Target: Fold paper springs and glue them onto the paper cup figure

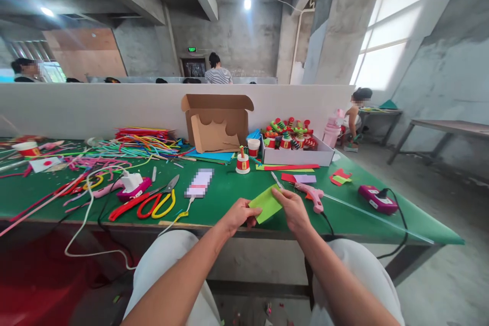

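Observation:
A piece of light green paper [266, 204] is stretched between my two hands, just above the front edge of the table. My left hand [241, 214] pinches its left side, thumb on top. At its upper right corner, my right hand [291, 206] grips it between thumb and fingers. Behind the paper lies a white pen-like tool [276, 179], partly hidden. A pink glue gun [314, 195] with a long clear glue stick rests right of my right hand. Farther back stands a small paper-cup figure [242, 162] with pipe-cleaner arms.
Scissors [164, 202], red-handled pliers [133, 206] and a phone [199, 183] lie to the left. Pipe cleaners [145, 142] pile up behind them. A white box [298, 157] holds several cup figures. Purple power strips [377, 199] with cables sit at both sides.

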### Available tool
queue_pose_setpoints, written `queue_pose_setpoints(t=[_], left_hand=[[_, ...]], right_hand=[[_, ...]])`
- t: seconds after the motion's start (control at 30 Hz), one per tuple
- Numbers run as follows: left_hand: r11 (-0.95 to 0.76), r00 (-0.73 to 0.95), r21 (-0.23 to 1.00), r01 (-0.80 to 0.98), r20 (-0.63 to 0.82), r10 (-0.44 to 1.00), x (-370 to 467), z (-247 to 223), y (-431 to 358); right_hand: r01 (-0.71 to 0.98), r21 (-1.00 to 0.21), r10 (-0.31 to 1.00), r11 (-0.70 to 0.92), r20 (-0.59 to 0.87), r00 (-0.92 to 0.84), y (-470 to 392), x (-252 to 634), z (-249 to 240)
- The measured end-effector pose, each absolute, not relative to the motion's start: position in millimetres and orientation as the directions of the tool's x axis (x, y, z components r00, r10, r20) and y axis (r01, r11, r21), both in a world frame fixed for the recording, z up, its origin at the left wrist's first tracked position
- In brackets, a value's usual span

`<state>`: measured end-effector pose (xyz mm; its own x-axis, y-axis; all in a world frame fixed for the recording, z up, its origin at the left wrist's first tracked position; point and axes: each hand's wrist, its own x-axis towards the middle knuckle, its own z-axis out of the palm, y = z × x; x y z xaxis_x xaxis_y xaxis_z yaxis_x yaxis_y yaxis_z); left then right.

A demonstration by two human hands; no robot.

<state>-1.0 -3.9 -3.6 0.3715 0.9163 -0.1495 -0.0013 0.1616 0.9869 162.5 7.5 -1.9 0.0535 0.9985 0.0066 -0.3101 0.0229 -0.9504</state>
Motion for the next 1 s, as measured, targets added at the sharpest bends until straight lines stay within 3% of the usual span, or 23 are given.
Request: queue_pose_setpoints(t=[0.23, 0.3, 0.4, 0.47, 0.53, 0.73, 0.87, 1.0], left_hand=[[0.165, 0.346, 0.986, -0.031, -0.144, 0.927, -9.8, 0.5, -2.1], [0.156, 0.300, 0.985, -0.079, -0.125, 0.946, -9.8, -1.2, -0.5], [0.135, 0.261, 0.983, -0.121, -0.100, 0.960, -7.2, -4.1, 0.6], [0.130, 0.258, 0.986, -0.108, -0.098, 0.961, -5.5, -5.5, 0.0], [0.128, 0.259, 0.988, -0.087, -0.101, 0.960, -4.5, -6.6, -1.1], [0.131, 0.308, 0.990, -0.055, -0.108, 0.945, -4.4, -9.6, -1.2], [0.090, 0.313, 0.995, 0.034, -0.096, 0.945, -7.5, -7.1, -3.1], [0.047, 0.325, 0.993, 0.105, -0.079, 0.942, -12.3, -4.3, -11.2]], right_hand=[[-0.341, -0.926, 0.966, 0.164, 0.081, 0.246, 24.0, 183.3, 0.8], [-0.355, -0.925, 0.981, 0.132, 0.069, 0.183, 21.7, 182.5, 1.9], [-0.295, -0.955, 0.999, -0.005, 0.009, -0.048, 10.6, 169.4, -1.8], [-0.197, -0.980, 0.985, -0.014, 0.020, -0.169, 2.8, 158.5, -5.9], [-0.143, -0.989, 0.983, 0.025, 0.050, -0.175, -1.5, 151.6, -8.4], [-0.043, -0.990, 0.987, 0.137, 0.140, -0.082, 2.9, 157.7, -8.1], [0.011, -0.984, 0.981, 0.179, 0.179, 0.071, 13.7, 180.5, -3.7], [0.089, -0.989, 0.957, 0.114, 0.134, 0.257, 37.3, 230.1, 18.8]])
